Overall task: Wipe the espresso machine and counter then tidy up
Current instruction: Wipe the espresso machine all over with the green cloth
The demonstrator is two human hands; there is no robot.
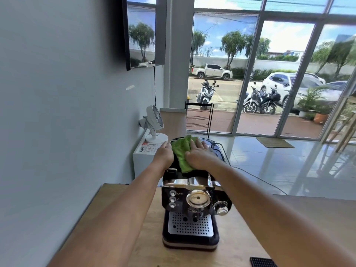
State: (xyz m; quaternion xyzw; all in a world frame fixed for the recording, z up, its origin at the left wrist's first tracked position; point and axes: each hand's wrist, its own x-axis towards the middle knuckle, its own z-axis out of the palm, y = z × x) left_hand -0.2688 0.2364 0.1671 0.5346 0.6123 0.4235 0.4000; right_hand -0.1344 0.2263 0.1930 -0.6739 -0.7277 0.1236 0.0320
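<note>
Wiping the espresso machine [194, 199] works best with the right hand [200, 154] spread flat on the green cloth [180, 151] (long, overlapping strokes); the left hand [164, 154], seemingly open-fingered too, steadies it.

1. The one head-worn camera is looking from above and behind the grip, facing forward and down along both forearms.
2. It is sitting near: the right hand [200, 154] pressing the green cloth [180, 151] is landing about mid-frame, with the left hand [164, 154] just beside the cloth.
3. The espresso machine [192, 201] front is showing below the grip, nearer the camera, and the wooden counter [240, 247] is running beneath it.
4. Beyond the grip, the wide lens is taking in the grey wall [67, 93] to its left and the glass front [279, 74] far behind it.
</note>
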